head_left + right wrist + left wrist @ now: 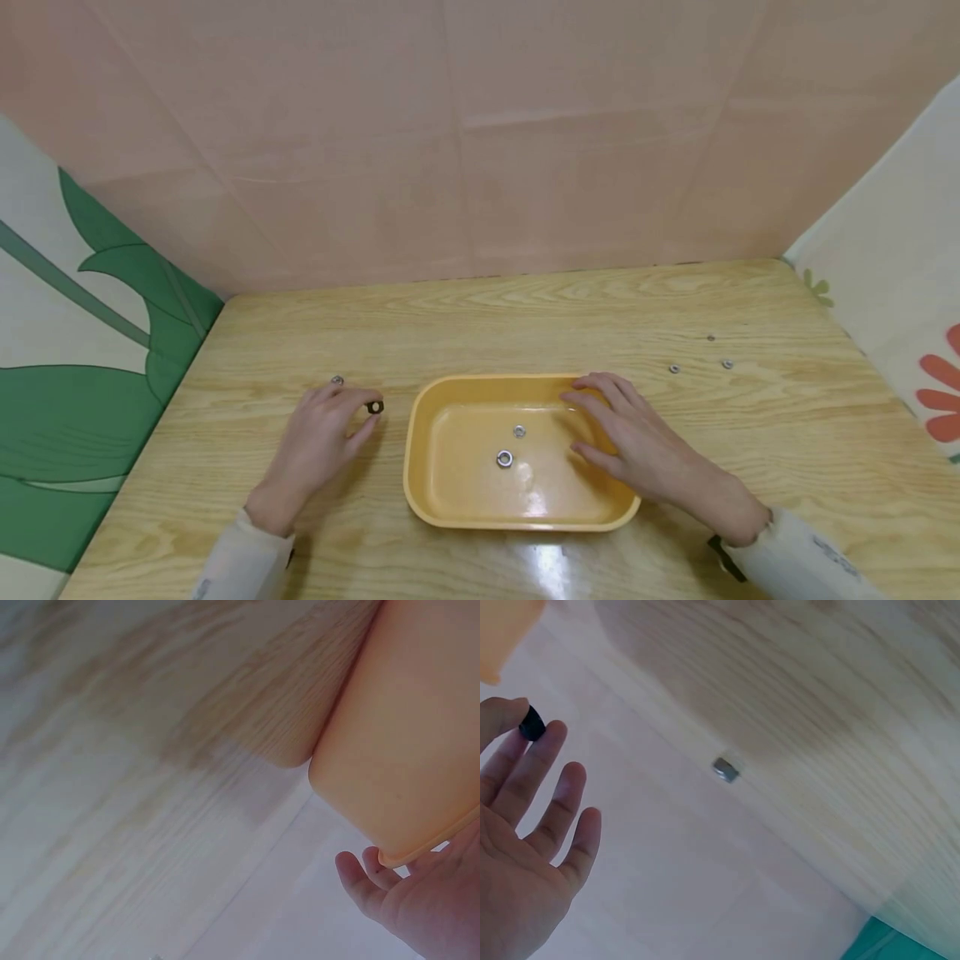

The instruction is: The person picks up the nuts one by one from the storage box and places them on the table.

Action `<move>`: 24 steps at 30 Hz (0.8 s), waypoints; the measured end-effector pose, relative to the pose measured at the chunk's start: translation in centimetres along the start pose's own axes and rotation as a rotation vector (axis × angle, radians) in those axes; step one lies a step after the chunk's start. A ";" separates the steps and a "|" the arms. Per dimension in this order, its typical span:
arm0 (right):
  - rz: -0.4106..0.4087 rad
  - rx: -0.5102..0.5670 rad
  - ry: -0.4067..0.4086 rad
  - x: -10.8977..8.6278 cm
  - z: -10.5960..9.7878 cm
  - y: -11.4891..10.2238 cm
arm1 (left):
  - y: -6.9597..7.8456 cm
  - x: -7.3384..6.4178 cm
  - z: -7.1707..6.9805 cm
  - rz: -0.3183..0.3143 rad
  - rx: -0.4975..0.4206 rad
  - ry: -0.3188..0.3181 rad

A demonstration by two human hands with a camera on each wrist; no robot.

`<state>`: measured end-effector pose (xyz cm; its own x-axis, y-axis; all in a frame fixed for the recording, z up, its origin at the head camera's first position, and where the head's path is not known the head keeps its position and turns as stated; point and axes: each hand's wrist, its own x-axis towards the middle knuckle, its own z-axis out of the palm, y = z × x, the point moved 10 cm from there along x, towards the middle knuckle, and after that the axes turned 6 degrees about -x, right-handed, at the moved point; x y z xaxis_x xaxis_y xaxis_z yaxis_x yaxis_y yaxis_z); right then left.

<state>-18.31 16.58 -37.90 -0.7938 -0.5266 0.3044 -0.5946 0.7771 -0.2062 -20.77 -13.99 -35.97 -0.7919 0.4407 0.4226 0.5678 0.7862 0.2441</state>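
Observation:
My left hand (318, 437), left of the yellow tray (517, 527), pinches a black nut (381, 407) between thumb and index finger, held above the table. In the left wrist view the black nut (532, 724) shows edge-on, with the other fingers spread apart. Just beyond that hand lies a silver nut (337, 380). My right hand (630, 433) is over the tray's right end, fingers loosely bent and holding nothing. Its fingers appear close to the rim in the right wrist view; contact is unclear. Inside the tray rest a larger silver nut (499, 460) and a smaller one (515, 432).
Right of the tray, three small metal pieces (674, 368) lie scattered on the wood-grain table (465, 321). A pink cloth (465, 167) hangs behind the table's far edge. Printed panels stand at the left (75, 417) and right (885, 250).

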 end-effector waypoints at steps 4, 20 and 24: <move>0.000 0.001 0.003 -0.1 0.0 0.0 | -0.9 -0.4 -0.1 -0.007 0.004 0.001; -0.014 0.004 0.013 -0.1 0.0 -0.1 | -4.8 -1.9 0.6 -0.127 0.039 -0.087; -0.009 0.003 0.010 0.0 0.0 -0.1 | -5.4 -2.2 0.4 -0.106 0.048 -0.065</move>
<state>-18.24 16.56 -37.91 -0.7872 -0.5300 0.3154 -0.6020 0.7714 -0.2063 -22.14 -19.01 -38.60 -0.8608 0.3799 0.3388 0.4699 0.8488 0.2422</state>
